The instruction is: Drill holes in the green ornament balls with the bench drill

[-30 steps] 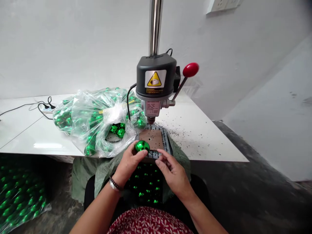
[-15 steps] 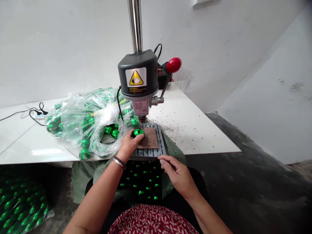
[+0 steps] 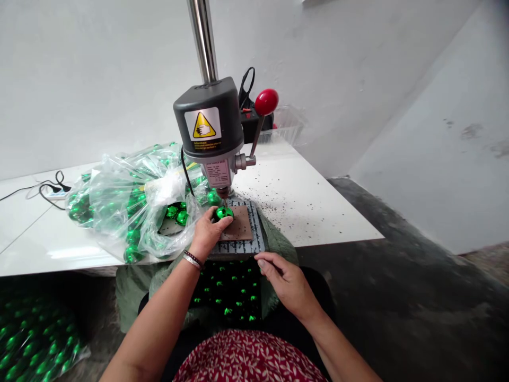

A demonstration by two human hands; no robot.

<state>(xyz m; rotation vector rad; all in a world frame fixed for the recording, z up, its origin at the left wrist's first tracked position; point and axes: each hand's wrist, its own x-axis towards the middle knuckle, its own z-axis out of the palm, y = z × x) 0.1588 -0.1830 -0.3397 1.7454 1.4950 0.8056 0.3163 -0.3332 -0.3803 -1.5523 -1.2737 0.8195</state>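
A shiny green ball (image 3: 225, 213) is gripped between the thumb and fingers of my left hand (image 3: 209, 231), over a brown board (image 3: 242, 225) on the slotted grey base (image 3: 256, 228) of a drill press (image 3: 210, 119). The chuck (image 3: 222, 192) hangs just above the ball. My right hand (image 3: 284, 278) is in front of the base's near edge, its fingers curled and thumb against the index finger; whether something small is between them I cannot make out. Dark bits lie scattered on the base.
A clear plastic bag of green balls (image 3: 119, 191) lies left of the press. The red-knobbed lever (image 3: 266, 102) sticks out to the right. Dark crumbs are strewn over the white table (image 3: 318, 212). More green balls lie below the table edge and in a bag (image 3: 35, 339) at lower left.
The view has shifted, so the press appears further left. My left hand still holds the green ball, now more directly under the chuck. My right hand has hardly changed.
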